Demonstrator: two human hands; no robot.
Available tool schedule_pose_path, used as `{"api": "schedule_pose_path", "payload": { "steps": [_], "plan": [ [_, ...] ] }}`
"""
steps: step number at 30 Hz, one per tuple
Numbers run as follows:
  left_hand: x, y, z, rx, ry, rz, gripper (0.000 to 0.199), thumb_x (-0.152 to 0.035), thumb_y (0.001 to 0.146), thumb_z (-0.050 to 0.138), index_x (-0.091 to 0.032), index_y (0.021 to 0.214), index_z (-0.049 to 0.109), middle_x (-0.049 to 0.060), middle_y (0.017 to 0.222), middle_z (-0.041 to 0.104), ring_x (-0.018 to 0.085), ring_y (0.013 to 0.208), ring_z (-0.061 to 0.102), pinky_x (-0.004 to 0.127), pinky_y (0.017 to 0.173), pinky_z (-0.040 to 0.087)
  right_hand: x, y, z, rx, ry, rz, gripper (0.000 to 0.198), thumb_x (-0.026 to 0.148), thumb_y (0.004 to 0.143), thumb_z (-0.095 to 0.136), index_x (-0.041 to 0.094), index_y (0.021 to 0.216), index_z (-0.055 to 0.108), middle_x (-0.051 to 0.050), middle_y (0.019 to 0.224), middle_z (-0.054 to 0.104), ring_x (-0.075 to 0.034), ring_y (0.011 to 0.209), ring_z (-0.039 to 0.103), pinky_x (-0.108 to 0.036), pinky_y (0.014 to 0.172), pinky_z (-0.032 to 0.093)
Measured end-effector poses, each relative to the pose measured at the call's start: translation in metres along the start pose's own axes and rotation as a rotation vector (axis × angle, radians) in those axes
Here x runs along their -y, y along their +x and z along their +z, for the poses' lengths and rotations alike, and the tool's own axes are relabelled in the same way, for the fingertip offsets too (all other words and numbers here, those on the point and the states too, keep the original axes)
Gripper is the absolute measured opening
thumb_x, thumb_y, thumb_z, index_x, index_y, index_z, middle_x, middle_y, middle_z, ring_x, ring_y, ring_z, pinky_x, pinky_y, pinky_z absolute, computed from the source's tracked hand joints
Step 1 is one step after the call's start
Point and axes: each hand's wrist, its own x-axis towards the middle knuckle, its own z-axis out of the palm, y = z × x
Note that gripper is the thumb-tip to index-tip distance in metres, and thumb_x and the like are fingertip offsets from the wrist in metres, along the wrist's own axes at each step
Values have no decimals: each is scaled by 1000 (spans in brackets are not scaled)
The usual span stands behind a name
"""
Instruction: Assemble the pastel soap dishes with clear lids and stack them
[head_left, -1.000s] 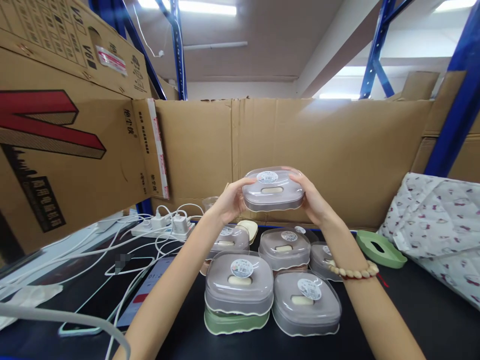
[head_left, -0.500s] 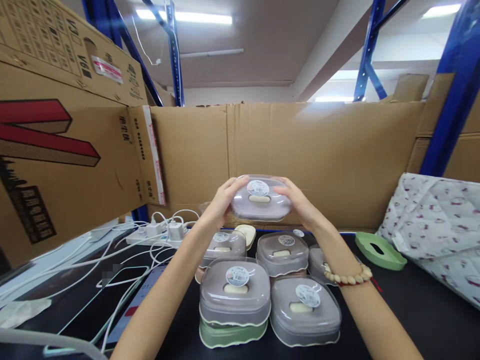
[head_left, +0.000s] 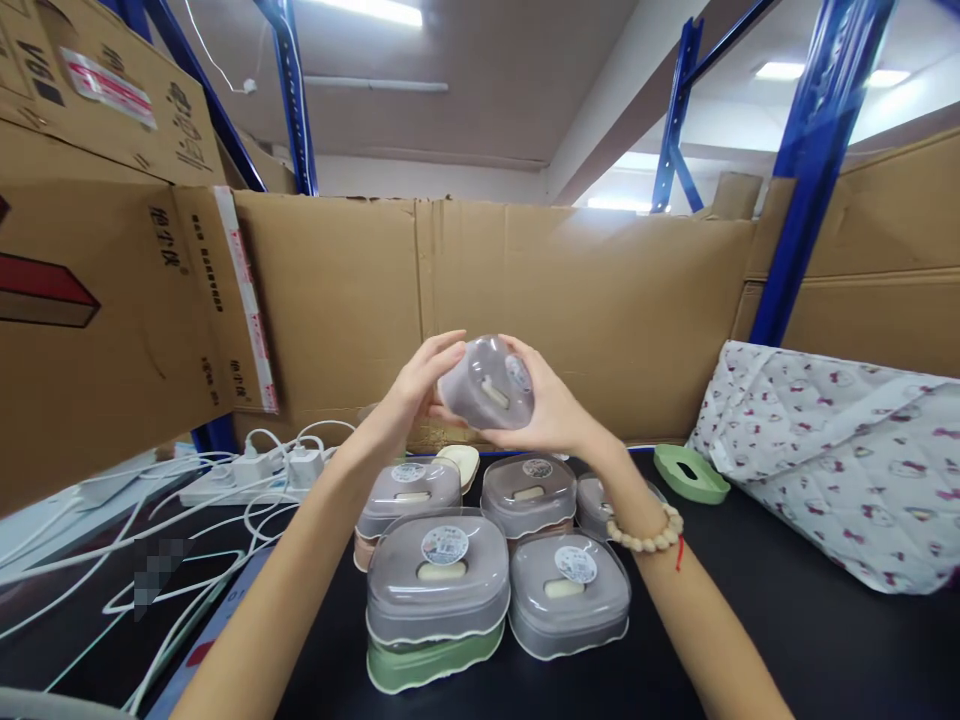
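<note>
Above the desk, a see-through grey soap dish lid (head_left: 480, 385) is tilted between my two hands; a round sticker and a cream oval piece show on it. My left hand (head_left: 418, 383) grips its left end, fingers curled round the side. Around the right end wraps my right hand (head_left: 553, 408), with a bead bracelet at that wrist. Below them stand several soap dishes with similar lids. The front left soap dish (head_left: 439, 595) has a green base, and a front right soap dish (head_left: 571, 595) sits beside it. Whether the held lid has a base under it I cannot tell.
A green slotted tray (head_left: 690, 473) lies at the right, by a quilted patterned bag (head_left: 832, 460). White cables and a power strip (head_left: 225, 487) crowd the left, near a phone (head_left: 202, 640). Cardboard (head_left: 600, 300) walls off the back.
The lid has been turned from facing me to a tilted, end-on position, and my hands have shifted round it. The whole view has swung to the right.
</note>
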Motion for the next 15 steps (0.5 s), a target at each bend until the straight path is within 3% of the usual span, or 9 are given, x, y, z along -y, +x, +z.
{"api": "schedule_pose_path", "payload": {
  "steps": [3,10,12,15],
  "plan": [
    [-2,-2,-2,133,-38,-105,74,-62,68,52,-22,130,40,11,101,67,20,62,66,30,55,49,-16,-8,-32,140,59,158,91,43,56,74,27,137,35,-10,137,45,-30,122,47,-51,104,36],
    [-2,-1,-4,32,73,-81,56,-49,69,60,-18,116,51,9,93,68,17,59,65,28,55,50,-67,-44,-94,155,-243,695,96,50,46,79,21,131,46,-17,128,53,-37,110,55,-55,93,46],
    [-2,-2,-2,47,59,-74,55,-49,69,62,-18,113,53,9,90,68,17,60,65,29,57,50,-73,-48,-100,101,-273,705,94,52,46,79,23,130,48,-17,127,54,-37,109,56,-55,90,47],
    [0,-5,6,110,24,-93,60,-51,68,64,-18,117,54,10,91,69,20,67,67,31,63,51,-61,-43,-96,-8,-258,553,95,52,47,78,25,132,45,-14,131,51,-35,114,53,-54,95,44]
  ]
}}
